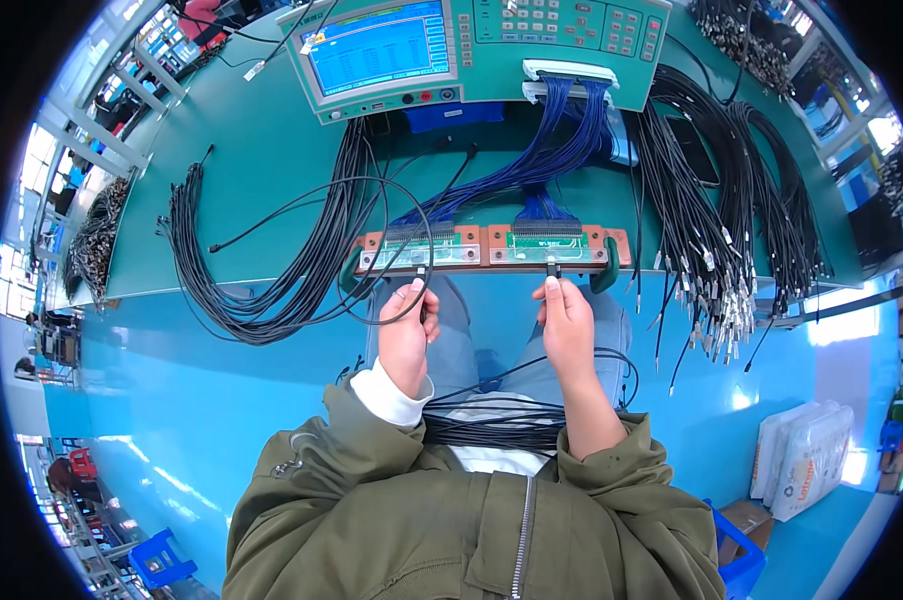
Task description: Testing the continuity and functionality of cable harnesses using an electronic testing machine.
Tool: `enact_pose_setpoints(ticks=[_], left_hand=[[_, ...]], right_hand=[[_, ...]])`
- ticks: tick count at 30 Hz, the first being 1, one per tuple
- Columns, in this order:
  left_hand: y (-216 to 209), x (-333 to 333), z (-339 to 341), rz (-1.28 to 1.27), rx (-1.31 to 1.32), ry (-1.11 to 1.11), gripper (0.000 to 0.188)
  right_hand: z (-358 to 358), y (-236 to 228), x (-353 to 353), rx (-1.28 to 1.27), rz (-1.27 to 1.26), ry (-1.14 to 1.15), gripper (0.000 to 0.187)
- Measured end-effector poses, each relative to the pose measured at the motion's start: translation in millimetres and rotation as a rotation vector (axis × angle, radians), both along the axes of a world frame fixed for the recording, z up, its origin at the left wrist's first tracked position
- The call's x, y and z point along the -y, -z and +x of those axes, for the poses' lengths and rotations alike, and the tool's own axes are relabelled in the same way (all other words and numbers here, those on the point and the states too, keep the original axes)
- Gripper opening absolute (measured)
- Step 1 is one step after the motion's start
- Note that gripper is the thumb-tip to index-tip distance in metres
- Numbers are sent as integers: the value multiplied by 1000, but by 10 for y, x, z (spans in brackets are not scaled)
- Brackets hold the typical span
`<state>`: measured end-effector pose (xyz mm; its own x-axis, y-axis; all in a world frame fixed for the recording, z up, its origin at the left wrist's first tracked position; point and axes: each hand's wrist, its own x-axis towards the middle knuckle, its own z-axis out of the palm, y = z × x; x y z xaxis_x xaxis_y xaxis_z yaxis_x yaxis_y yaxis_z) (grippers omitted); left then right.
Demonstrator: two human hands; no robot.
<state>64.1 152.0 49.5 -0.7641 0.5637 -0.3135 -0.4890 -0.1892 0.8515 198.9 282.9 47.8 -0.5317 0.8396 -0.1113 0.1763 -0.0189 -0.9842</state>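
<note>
My left hand (404,338) is closed on the plug end of a thin black cable (431,240), whose loop rises above the hand. That plug meets the front edge of the left green circuit board (467,240) on the test fixture (485,246). My right hand (569,330) pinches another cable plug (553,268) between thumb and fingers, at the front edge of the right board (577,241). Whether either plug is fully seated I cannot tell. More black cables (492,425) lie in a bundle across my lap.
Behind the fixture stands a green tester (562,30) with a lit screen (377,50); blue ribbon wires (532,165) join the two. Black cable bundles hang over the table edge at left (262,315) and right (712,270). White sacks (807,455) stand on the floor at right.
</note>
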Motion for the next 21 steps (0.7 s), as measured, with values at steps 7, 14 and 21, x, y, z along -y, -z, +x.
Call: enact_pose_setpoints(ticks=[7, 14, 21], left_hand=[[-43, -87, 91, -27, -19, -101, 21], [-55, -178, 164, -18, -16, -239, 21], [-122, -88, -1, -46, -4, -233, 20]], right_hand=[[43, 4, -55, 22, 52, -17, 24], [317, -273, -153, 191, 243, -80, 15], [915, -429, -329, 101, 347, -34, 12]])
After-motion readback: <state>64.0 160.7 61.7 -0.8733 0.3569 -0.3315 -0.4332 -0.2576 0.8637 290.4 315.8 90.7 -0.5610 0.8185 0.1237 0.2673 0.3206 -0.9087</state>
